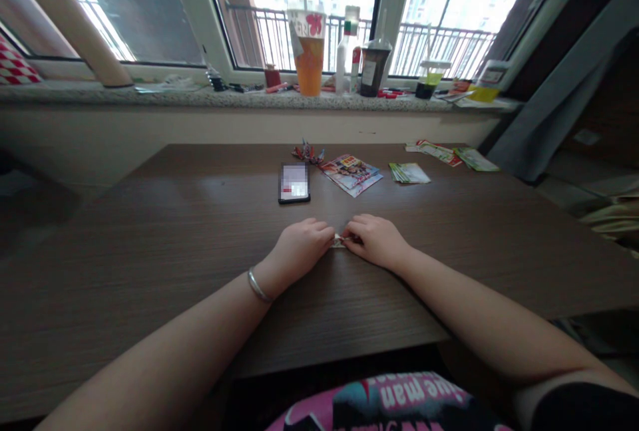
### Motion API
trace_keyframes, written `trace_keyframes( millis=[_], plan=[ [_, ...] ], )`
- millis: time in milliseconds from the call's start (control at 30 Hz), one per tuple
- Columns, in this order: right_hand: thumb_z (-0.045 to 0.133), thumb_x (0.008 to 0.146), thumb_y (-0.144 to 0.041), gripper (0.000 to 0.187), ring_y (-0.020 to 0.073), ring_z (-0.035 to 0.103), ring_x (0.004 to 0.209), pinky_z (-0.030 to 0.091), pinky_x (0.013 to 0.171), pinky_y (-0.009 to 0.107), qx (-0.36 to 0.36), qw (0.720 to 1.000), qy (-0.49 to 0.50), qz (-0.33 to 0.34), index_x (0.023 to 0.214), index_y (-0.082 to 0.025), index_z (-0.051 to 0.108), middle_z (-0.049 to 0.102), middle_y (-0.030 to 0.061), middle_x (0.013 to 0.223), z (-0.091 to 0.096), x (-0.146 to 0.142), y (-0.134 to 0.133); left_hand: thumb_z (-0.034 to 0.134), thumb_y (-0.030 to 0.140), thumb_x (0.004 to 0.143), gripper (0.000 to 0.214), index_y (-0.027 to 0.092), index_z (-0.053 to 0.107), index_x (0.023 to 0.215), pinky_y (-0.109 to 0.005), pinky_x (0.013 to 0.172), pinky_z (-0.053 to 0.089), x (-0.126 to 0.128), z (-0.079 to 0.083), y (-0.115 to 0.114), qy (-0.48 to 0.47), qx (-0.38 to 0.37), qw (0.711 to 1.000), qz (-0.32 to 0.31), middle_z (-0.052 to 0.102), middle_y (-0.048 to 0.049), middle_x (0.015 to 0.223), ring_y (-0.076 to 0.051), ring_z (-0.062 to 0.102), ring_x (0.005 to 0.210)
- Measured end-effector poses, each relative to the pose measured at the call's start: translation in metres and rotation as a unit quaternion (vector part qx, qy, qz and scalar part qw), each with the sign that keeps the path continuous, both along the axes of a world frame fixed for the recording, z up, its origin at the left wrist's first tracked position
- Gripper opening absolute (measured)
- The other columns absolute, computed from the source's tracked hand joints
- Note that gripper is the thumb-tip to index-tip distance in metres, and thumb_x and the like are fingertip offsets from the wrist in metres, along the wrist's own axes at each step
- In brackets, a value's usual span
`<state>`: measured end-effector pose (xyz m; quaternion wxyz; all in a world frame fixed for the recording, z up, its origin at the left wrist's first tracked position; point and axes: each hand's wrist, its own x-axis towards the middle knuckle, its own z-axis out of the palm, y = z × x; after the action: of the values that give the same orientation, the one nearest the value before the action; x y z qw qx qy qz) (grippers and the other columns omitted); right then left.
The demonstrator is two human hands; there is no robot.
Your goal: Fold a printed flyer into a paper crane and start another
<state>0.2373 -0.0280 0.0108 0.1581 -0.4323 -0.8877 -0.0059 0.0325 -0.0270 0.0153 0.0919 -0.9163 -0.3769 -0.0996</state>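
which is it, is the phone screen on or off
On: the phone lies face up on the table, its screen bright with a small red patch; content too blurred to read.

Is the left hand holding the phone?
No, the phone lies on the table, beyond the left hand and apart from it.

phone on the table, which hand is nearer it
Left: the left hand is on the near side of the phone; the right hand is also on that side but farther to the right.
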Motion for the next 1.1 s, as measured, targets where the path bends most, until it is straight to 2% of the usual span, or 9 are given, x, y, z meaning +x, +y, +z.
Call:
trace_keyframes(
  millis=[200,333,500,600,767,900,1100],
  plan=[
    [0.057,0.088,-0.029,0.011,0.0188,0.059,0.085,0.042,0.072,0.028,-0.01,1.0,0.008,0.003,0.085,-0.02,0.063,0.066,0.0048,0.088,0.001,0.001,-0.002,0.05,0.022,0.092,0.017,0.018,0.059,0.079,-0.03,0.067,0.043,-0.002,0.0,0.001,0.006,-0.008,1.0,-0.015,0.065,-0.0036,0.081,-0.02,0.058,0.077],
    [0.057,0.086,-0.022,0.009,0.0175,0.06,0.084,0.045,0.075,0.028,-0.035,0.997,0.068,0.01,0.094,-0.021,0.061,0.066,0.0035,0.089,-0.001,0.004,-0.001,0.052,0.023,0.091,0.008,0.019,0.058,0.094,-0.028,0.07,0.044,-0.005,-0.003,0.003,-0.059,-0.046,0.997,0.031,0.066,-0.0035,0.088,-0.02,0.061,0.084],
    [0.059,0.084,-0.017,0.012,0.0174,0.059,0.103,0.046,0.089,0.03,-0.071,0.982,0.141,0.107,0.095,-0.021,0.062,0.064,0.0051,0.113,-0.004,0.008,0.004,0.052,0.019,0.09,0.006,0.021,0.057,0.092,-0.028,0.074,0.045,-0.008,-0.007,0.006,-0.105,-0.089,0.99,0.023,0.065,-0.002,0.088,-0.019,0.059,0.087],
    [0.057,0.086,-0.017,0.01,0.0173,0.059,0.104,0.046,0.092,0.032,-0.076,0.976,0.158,0.129,0.092,-0.021,0.064,0.064,0.0058,0.113,-0.005,0.008,0.005,0.05,0.016,0.09,0.01,0.02,0.058,0.092,-0.029,0.076,0.045,-0.008,-0.01,0.008,-0.15,-0.121,0.981,0.009,0.065,-0.0019,0.088,-0.018,0.059,0.086],
    [0.057,0.084,-0.013,0.01,0.0159,0.061,0.095,0.048,0.088,0.03,-0.094,0.967,0.21,0.11,0.087,-0.019,0.064,0.066,0.0065,0.101,-0.005,0.005,0.004,0.047,0.016,0.089,0.016,0.019,0.062,0.09,-0.028,0.078,0.045,-0.008,-0.011,0.011,-0.219,-0.185,0.957,-0.036,0.067,-0.002,0.088,-0.017,0.059,0.085],
    [0.058,0.081,-0.012,0.009,0.0154,0.062,0.089,0.048,0.085,0.03,-0.114,0.962,0.236,0.071,0.084,-0.019,0.064,0.068,0.0045,0.093,-0.007,0.005,0.005,0.043,0.021,0.092,0.024,0.018,0.067,0.09,-0.028,0.078,0.045,-0.009,-0.007,0.01,-0.245,-0.221,0.943,-0.038,0.069,-0.0021,0.085,-0.016,0.06,0.083],
    [0.059,0.079,-0.013,0.007,0.0154,0.062,0.084,0.046,0.08,0.028,-0.132,0.959,0.248,0.045,0.08,-0.017,0.065,0.068,0.0047,0.087,-0.01,0.005,0.008,0.054,0.037,0.091,0.022,0.02,0.068,0.096,-0.029,0.079,0.043,-0.008,-0.004,0.006,-0.222,-0.213,0.95,-0.045,0.069,-0.0022,0.088,-0.018,0.058,0.087]
  ],
)
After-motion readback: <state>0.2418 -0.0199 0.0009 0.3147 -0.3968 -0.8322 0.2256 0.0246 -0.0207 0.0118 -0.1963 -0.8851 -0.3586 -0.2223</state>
